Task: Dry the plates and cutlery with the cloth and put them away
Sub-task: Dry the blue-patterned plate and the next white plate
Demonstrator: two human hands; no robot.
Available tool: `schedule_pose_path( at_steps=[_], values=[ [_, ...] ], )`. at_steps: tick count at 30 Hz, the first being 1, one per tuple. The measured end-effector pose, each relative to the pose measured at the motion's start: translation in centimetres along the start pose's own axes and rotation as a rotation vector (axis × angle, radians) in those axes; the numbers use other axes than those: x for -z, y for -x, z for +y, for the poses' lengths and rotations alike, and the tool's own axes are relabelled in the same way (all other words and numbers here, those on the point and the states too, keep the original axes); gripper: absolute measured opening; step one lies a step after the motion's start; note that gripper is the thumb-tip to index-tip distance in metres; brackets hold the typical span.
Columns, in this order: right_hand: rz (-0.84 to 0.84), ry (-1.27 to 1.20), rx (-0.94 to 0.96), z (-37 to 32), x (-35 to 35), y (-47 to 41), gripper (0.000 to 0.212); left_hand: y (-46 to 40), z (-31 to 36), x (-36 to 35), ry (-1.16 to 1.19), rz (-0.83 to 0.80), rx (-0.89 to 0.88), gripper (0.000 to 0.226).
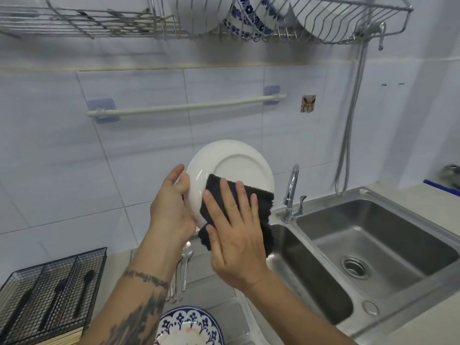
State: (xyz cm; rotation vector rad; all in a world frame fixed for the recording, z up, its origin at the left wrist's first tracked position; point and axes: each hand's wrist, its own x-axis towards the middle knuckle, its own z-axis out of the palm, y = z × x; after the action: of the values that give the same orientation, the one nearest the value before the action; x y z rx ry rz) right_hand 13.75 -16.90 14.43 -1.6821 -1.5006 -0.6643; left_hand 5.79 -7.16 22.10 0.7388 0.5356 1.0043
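I hold a white plate (234, 165) upright in front of the tiled wall, its underside facing me. My left hand (171, 207) grips its left rim. My right hand (234, 235) presses a dark cloth (261, 202) flat against the plate's lower right part. Below my hands, metal spoons (185, 265) lie on the counter. A blue-patterned plate (191, 324) sits at the bottom edge. A black mesh cutlery tray (49, 290) with dark utensils stands at the lower left.
A wire dish rack (323, 26) with white and blue-patterned dishes hangs overhead. A double steel sink (373, 245) with a tap (291, 192) fills the right side. A towel rail (186, 105) is fixed to the wall, and a shower hose (351, 120) hangs at the right.
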Motion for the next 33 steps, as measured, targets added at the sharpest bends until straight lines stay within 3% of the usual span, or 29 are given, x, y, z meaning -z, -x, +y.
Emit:
schedule_pose_path(
  at_steps=[9,13,18,21,23,26,30,33],
  values=[
    [-0.06,0.126,0.248,0.1,1.4,-5.6,0.057,0.6,2.0,0.3,-0.054,-0.046,-0.008,0.032],
    [-0.085,0.143,0.173,-0.1,2.2,-9.1,0.053,0.8,1.6,0.4,-0.05,-0.022,-0.019,0.034],
    [-0.075,0.041,-0.153,2.1,3.1,-10.7,0.048,0.6,1.4,1.7,-0.112,0.039,-0.062,0.029],
    [-0.02,0.115,-0.088,0.7,2.2,-10.1,0.039,0.3,1.1,2.0,-0.139,0.013,-0.06,0.03],
    [-0.025,0.08,-0.035,0.3,1.8,-10.3,0.044,0.2,0.9,1.9,-0.132,0.019,-0.049,0.03],
    [-0.019,-0.075,-0.117,1.7,2.2,-9.6,0.054,0.3,1.1,2.1,-0.165,0.042,-0.08,0.028],
    [-0.037,-0.082,-0.144,2.1,1.8,-6.9,0.056,0.3,1.1,2.4,-0.195,0.051,-0.097,0.028],
    [-0.095,-0.029,-0.004,0.9,1.4,-7.4,0.053,0.3,0.6,2.2,-0.212,0.037,-0.078,0.031]
  ],
)
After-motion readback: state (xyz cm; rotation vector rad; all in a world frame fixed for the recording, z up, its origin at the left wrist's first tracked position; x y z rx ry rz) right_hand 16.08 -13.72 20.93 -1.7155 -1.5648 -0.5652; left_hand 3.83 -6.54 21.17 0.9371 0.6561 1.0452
